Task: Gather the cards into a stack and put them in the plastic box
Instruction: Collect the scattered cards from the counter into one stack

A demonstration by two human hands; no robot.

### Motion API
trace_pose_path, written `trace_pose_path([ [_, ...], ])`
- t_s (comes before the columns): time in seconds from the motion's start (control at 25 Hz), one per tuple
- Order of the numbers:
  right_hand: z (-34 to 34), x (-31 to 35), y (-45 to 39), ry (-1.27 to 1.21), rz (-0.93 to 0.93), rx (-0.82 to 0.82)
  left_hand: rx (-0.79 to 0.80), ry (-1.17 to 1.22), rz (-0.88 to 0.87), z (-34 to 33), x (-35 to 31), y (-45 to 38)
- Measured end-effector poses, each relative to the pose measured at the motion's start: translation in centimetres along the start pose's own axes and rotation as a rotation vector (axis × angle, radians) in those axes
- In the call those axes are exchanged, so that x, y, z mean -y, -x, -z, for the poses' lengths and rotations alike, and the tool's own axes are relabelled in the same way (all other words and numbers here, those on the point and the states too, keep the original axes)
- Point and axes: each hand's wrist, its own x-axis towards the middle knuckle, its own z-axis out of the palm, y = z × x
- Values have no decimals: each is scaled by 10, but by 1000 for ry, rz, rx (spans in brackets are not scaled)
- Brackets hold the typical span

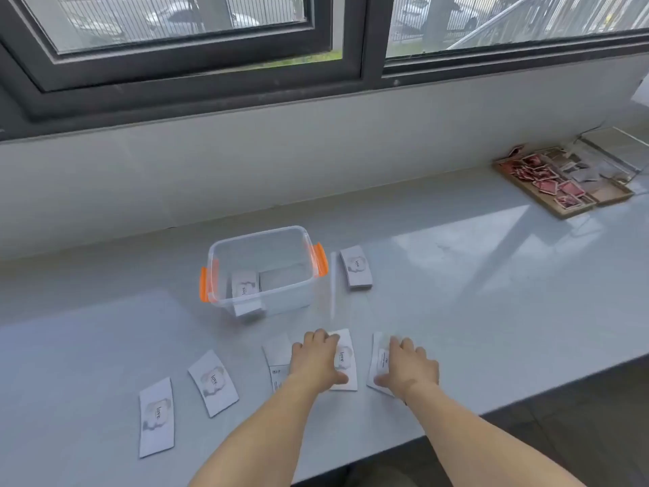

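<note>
Far-left card (pixel 156 417): flat on my counter (pixel 456 275), "love" face up.
Next card (pixel 213 382): just right of it, tilted.
Plastic box (pixel 261 270): behind, lid off, cards (pixel 244 290) already inside.
Left hand (pixel 316 360): palm down, fingers spread flat over two cards, pressing rather than pinching.
Right hand (pixel 409 367): flat on another card (pixel 379 362), gripping nothing.
Stack (pixel 355 267): just right of the box.

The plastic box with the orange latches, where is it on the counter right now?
In the head view the plastic box sits open at mid-counter, left of centre, beyond both hands. A stack of cards lies just to its right, and some cards are already inside it.
</note>
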Motion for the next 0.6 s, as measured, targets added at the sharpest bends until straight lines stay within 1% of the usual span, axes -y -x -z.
trace_pose_path([
  [0.08,-3,3,-9,-66,-110,25,26,-20,37,-1,-4,-9],
  [0.28,-14,13,-29,-230,-214,56,47,-95,54,-8,-2,-23],
  [0.4,-12,14,-37,-281,-187,91,17,-118,54,-9,-1,-29],
  [0.6,-2,8,-49,-222,-26,96,-26,-42,92,-5,3,-30],
])
